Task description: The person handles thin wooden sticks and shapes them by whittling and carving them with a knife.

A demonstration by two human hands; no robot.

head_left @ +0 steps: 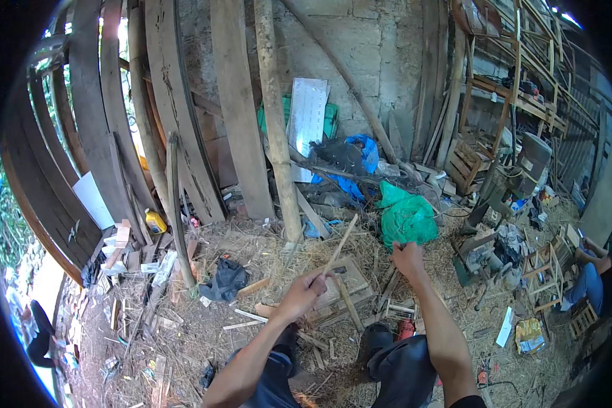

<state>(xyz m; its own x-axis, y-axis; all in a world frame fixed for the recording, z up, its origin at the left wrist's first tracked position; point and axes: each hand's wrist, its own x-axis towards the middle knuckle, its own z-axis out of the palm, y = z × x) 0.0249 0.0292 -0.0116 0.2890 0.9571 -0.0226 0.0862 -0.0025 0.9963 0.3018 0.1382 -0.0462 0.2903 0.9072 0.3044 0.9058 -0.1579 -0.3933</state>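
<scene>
My left hand [302,296] is closed around a thin wooden stick [341,245], which slants up and to the right out of the fist. To its right, a hammer-like tool with a pale wooden handle [349,305] and a dark head leans over a low wooden board [362,282] between my feet. My right hand [409,259] is raised with its fingers pinched together; what they hold, if anything, does not show. Just beyond its fingertips lies a crumpled green bag [408,216]. Whether the hand touches the bag, I cannot tell.
Straw and wood scraps cover the floor. A black plastic bag [226,280] and a yellow jug [155,221] lie to the left. By my right foot stands a red object [406,330]. A wooden pole [277,136] rises ahead. Another person [585,279] sits at the far right.
</scene>
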